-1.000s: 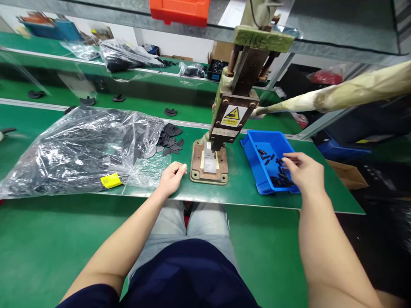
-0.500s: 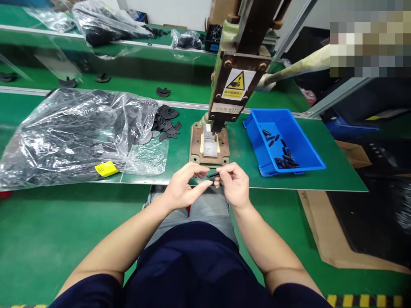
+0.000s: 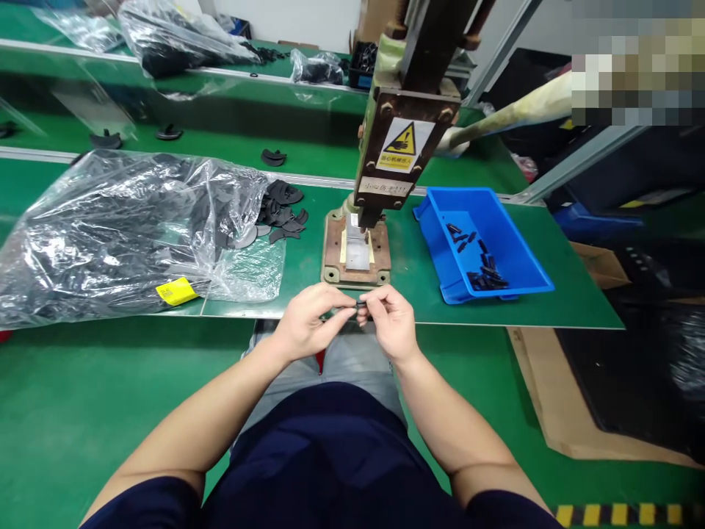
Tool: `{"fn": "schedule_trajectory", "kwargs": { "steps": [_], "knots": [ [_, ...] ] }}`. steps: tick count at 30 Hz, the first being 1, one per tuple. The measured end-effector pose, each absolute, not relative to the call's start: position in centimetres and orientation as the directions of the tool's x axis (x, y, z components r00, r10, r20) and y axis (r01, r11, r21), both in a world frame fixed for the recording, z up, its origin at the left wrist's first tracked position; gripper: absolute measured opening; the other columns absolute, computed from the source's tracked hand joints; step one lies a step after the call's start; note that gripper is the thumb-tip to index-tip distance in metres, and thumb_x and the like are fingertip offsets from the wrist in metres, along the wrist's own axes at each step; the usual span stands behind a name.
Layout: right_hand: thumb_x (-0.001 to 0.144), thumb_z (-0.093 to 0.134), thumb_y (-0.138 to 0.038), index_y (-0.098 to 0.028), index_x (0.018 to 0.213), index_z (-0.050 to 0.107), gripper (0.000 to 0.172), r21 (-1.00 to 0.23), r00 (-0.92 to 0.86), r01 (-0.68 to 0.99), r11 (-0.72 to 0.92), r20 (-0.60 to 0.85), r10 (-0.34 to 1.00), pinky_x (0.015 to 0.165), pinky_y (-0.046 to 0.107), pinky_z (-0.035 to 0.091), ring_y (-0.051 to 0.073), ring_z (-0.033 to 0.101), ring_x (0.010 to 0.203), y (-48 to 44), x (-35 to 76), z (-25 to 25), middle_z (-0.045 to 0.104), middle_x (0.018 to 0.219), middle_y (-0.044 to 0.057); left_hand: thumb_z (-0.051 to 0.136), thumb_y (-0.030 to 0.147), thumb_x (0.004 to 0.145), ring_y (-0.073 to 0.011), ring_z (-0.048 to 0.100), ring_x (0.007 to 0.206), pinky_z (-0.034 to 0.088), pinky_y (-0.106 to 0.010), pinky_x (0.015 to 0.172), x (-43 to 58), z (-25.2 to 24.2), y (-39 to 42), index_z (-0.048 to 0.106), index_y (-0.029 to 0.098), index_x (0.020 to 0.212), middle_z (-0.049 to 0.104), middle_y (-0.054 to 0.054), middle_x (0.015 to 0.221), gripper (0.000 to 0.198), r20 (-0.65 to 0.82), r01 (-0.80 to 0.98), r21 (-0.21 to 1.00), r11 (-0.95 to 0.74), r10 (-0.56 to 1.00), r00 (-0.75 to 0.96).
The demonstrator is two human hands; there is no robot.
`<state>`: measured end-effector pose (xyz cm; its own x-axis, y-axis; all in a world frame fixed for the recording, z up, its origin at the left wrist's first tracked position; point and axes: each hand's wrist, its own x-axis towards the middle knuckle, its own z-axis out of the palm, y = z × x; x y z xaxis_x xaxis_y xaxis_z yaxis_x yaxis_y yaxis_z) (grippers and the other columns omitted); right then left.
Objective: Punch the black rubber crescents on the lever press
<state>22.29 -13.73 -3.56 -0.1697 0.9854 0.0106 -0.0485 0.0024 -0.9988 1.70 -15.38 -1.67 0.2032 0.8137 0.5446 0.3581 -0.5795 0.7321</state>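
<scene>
Close together at the table's front edge, my two hands meet around a small black part. My right hand pinches it between thumb and fingers. The thumb and fingertips of my left hand close in at its left end; how much of it they grip is partly hidden. Just beyond my hands stands a hand press, with a pale metal fixture block on its brown base. To the right, a blue bin contains several small black pieces.
A large clear plastic bag of dark parts lies on the left, with loose curved black pieces spilling from its mouth. Behind runs a green conveyor carrying single curved pieces. The press's padded lever reaches out to the right.
My left fingertips have closed from a wide spread onto the black part's left end. My hands have come nearer each other. The whole view has shifted slightly.
</scene>
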Motion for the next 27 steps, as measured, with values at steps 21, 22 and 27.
{"fn": "schedule_trajectory", "kwargs": {
  "steps": [21,22,27],
  "knots": [
    [0.093,0.073,-0.058,-0.031,0.08,0.061,0.032,-0.471,0.046,0.18,0.863,0.881,0.471,0.074,0.043,0.064,0.016,0.06,0.066,-6.0,25.9,16.8,0.051,0.07,-0.002,0.058,0.021,0.098,-0.0276,0.069,0.104,0.054,-0.041,0.099,-0.1,-2.6,1.0,0.083,0.024,0.112,0.075,-0.01,0.107,0.029,0.382,0.691,0.353,-0.631,0.771,0.509],
    [0.091,0.074,-0.053,-0.03,0.074,0.058,0.033,-0.479,0.031,0.181,0.859,0.876,0.482,0.078,0.045,0.064,0.017,0.06,0.067,-6.6,26.0,15.5,0.052,0.069,-0.002,0.056,0.022,0.1,-0.0275,0.069,0.104,0.054,-0.041,0.099,-0.1,-2.5,1.0,0.082,0.024,0.114,0.075,-0.011,0.109,0.03,0.376,0.698,0.331,-0.635,0.767,0.52],
    [0.088,0.076,-0.039,-0.026,0.064,0.053,0.036,-0.303,-0.071,0.243,0.921,0.942,0.329,0.101,0.054,0.06,0.016,0.067,0.072,-7.5,27.2,9.0,0.059,0.063,-0.008,0.051,0.027,0.106,-0.027,0.07,0.11,0.056,-0.042,0.1,0.2,-2.1,0.3,0.081,0.024,0.119,0.076,-0.011,0.118,0.033,0.348,0.721,0.303,-0.623,0.777,0.524]
  ]
}}
